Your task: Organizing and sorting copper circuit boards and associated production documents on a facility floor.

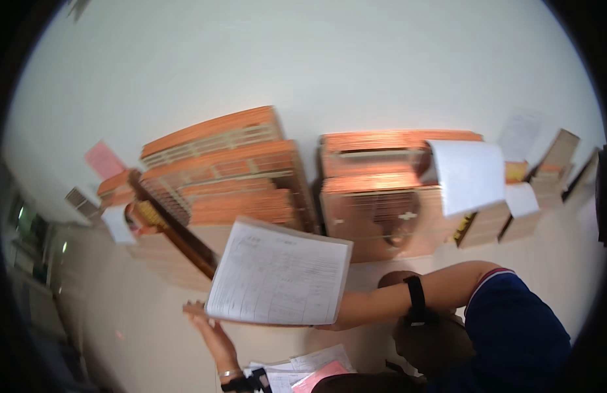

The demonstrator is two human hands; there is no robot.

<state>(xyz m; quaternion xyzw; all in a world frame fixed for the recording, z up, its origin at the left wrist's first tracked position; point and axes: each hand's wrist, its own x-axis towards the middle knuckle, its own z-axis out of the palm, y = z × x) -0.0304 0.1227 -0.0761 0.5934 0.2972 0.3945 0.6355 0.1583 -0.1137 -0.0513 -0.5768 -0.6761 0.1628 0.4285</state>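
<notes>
In front of me a white printed sheet (277, 272) in a clear sleeve lies over a thin copper-brown board, whose edge (264, 323) shows below it. My left hand (210, 333) is at the board's near left corner, fingers curled at its edge, the thumb beside the sheet. From the right, my right forearm reaches to the near right corner of the sheet; my right hand (328, 323) is mostly hidden there, its fingers out of sight. Just beyond the sheet stand stacks of copper-coloured perforated boards (241, 209).
More upright copper boards (375, 190) lean along the white wall, a blank white sheet (469, 177) draped over their right end. A pink sheet (104, 159) is at far left. Loose papers (323, 359) and another pink sheet (321, 376) lie low in front of me.
</notes>
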